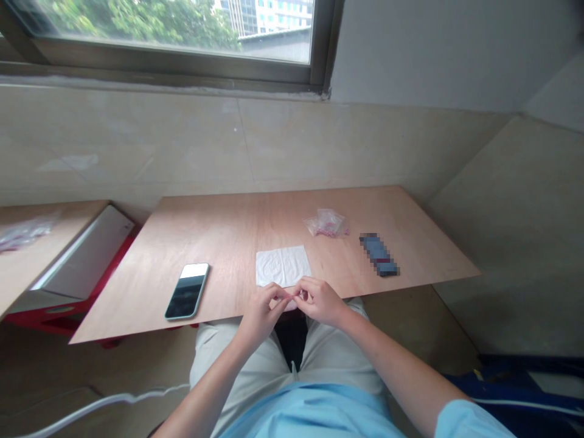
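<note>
My left hand (267,309) and my right hand (319,299) meet at the table's near edge, thumbs and forefingers pinched toward each other. Between the fingertips shows a tiny pinkish bit, too small to name. Both hands are closed. Just beyond them a white tissue (283,266) lies flat on the wooden table. Farther back and to the right sits a clear plastic bag (326,223) with small pink pieces in it, apart from my hands.
A phone (187,292) lies at the left of the wooden board table (237,225). At the right lies a blurred-out dark device (379,255). Another table (55,237) with plastic packets (27,233) stands at the far left. A window (182,36) is above the tiled wall.
</note>
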`<state>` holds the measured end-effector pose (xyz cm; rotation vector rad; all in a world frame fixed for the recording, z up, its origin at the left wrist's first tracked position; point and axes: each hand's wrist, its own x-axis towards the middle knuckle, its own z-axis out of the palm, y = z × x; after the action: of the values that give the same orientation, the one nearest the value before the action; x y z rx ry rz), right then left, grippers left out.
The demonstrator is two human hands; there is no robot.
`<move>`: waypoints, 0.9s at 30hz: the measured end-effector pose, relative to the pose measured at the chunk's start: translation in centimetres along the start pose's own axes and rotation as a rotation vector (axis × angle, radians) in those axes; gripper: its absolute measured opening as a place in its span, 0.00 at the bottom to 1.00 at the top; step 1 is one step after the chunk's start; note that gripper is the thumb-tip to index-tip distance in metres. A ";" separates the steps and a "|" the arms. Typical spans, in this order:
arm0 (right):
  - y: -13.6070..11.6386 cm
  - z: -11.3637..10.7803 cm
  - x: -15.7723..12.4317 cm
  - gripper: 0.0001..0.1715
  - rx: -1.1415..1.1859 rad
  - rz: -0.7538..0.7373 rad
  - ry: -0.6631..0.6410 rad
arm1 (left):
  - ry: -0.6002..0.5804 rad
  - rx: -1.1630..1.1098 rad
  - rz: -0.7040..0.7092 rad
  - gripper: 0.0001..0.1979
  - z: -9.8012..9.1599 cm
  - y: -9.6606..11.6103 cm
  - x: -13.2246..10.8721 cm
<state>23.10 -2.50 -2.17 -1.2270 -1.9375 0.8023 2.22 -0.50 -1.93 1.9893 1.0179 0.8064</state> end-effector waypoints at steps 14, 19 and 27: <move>0.2 -1.3 0.7 0.14 -0.074 -0.023 -0.002 | 0.071 0.044 -0.052 0.13 -1.4 -0.2 0.8; 0.4 -1.2 1.0 0.18 -0.107 -0.061 -0.005 | 0.077 0.006 -0.070 0.13 -2.1 -0.1 1.1; 1.1 -2.3 0.8 0.12 0.003 0.043 0.115 | 0.234 -0.135 -0.181 0.10 -4.5 -0.9 0.9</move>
<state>25.27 -1.09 -1.63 -1.2888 -1.8220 0.7395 -1.15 2.12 -0.14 1.6898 1.2240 0.9963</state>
